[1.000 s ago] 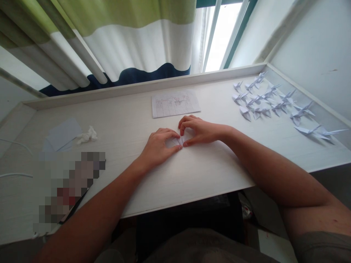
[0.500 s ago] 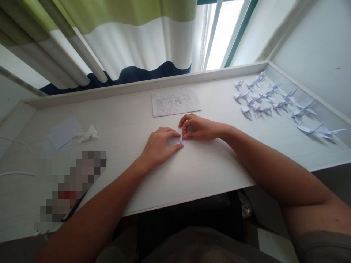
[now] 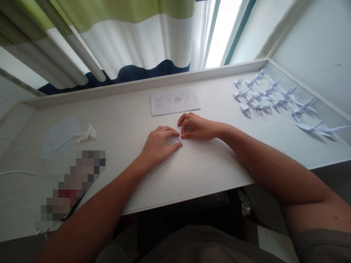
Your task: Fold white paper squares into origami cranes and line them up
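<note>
A small piece of folded white paper (image 3: 174,139) lies between my two hands at the middle of the table, largely covered by fingers. My left hand (image 3: 160,145) grips it from the left, thumb at the near side and fingers at the far side. From the right, my right hand (image 3: 199,126) pinches the paper's edge with thumb and index finger, its other fingers curled. How the paper is folded cannot be made out. Just beyond the hands is a printed sheet with a table of handwriting (image 3: 175,102).
Several folded paper cranes (image 3: 257,95) stand at the right of the white table (image 3: 175,182). On the left lie loose paper sheets (image 3: 64,131), a crumpled tissue (image 3: 87,134), a blurred-out object (image 3: 74,186) and white cables (image 3: 16,173). A raised rim (image 3: 137,87) runs along the back.
Both hands hold nearly the same pose on the paper. The whole view has shifted very slightly; nothing has been picked up or let go.
</note>
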Motion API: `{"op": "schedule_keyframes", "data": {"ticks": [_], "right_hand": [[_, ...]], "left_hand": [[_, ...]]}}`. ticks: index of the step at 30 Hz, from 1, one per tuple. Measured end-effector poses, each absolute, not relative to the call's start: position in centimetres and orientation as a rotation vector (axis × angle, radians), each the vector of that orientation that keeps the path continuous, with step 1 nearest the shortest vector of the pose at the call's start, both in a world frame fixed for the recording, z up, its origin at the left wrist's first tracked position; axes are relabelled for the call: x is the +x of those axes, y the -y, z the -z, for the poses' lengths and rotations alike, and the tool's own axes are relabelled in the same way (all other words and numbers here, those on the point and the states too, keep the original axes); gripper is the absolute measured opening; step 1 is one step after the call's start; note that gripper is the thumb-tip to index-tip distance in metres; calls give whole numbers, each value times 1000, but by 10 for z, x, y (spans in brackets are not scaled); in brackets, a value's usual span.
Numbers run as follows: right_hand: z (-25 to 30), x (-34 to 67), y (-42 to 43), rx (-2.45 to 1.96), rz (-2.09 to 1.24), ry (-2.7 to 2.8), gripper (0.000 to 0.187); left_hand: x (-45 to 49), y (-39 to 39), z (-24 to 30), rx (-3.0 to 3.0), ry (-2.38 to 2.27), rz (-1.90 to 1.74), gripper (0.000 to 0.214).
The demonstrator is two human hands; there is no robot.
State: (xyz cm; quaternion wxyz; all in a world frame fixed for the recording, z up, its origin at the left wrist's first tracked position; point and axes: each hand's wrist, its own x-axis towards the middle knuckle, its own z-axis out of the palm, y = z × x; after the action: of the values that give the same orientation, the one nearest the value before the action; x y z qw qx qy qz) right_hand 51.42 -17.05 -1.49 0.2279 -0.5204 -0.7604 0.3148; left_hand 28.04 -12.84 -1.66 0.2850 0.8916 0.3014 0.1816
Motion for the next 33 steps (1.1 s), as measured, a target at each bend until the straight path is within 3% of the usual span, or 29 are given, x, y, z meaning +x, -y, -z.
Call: {"op": "schedule_keyframes", "data": {"ticks": [5,9,33], "right_hand": [[15,514,171,-1434,-854,2103,17],[16,514,171,-1429,-846,2099,17],[16,515,171,-1415,-865,2049,11]], "left_hand": [[280,129,17,2387,-802,-496,17],[280,130,17,2389,-789,-507,3],[285,142,12,2447,-886,-453,7]]}}
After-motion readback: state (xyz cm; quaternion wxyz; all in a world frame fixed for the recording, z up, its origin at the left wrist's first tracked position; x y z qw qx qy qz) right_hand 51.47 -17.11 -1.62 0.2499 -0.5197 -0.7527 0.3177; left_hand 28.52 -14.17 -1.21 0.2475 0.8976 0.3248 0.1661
